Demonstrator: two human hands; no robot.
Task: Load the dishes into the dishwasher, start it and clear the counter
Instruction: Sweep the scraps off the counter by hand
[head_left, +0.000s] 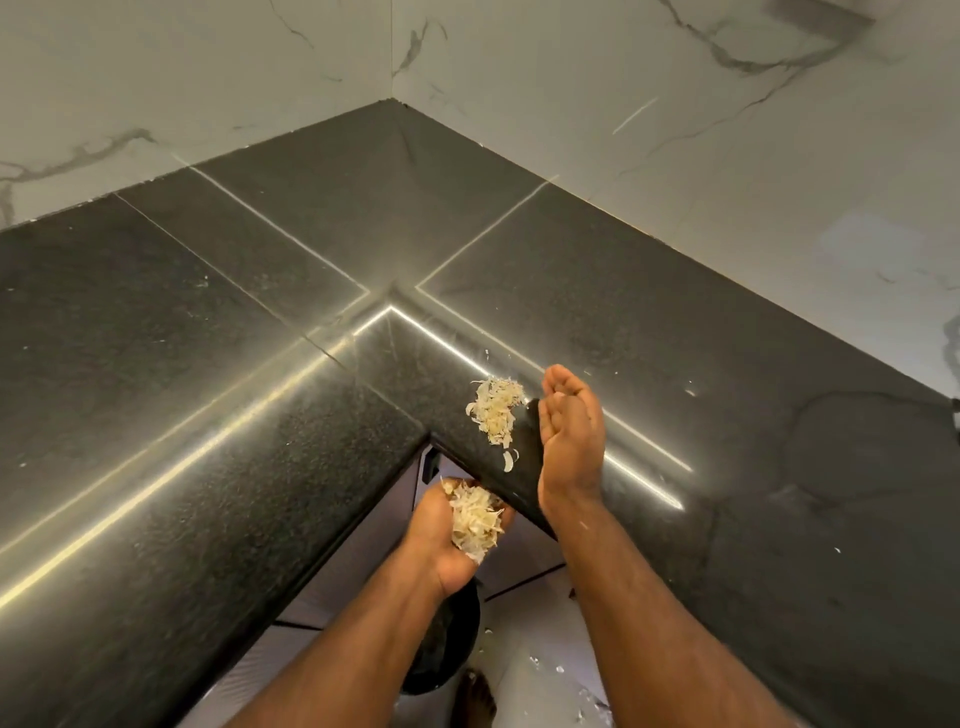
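Head view: peels (494, 410) beside right fingers (558, 382).

Left hand (457, 530) cupped palm up, grip loosely curled, right hand (569, 441) flat, fingers straight, on edge

Two bare forearms are seen, no sleeves, watch or rings visible. Left hand (457, 535) and right hand (569, 441) are ungloved. A bare foot (475, 696) is seen below.
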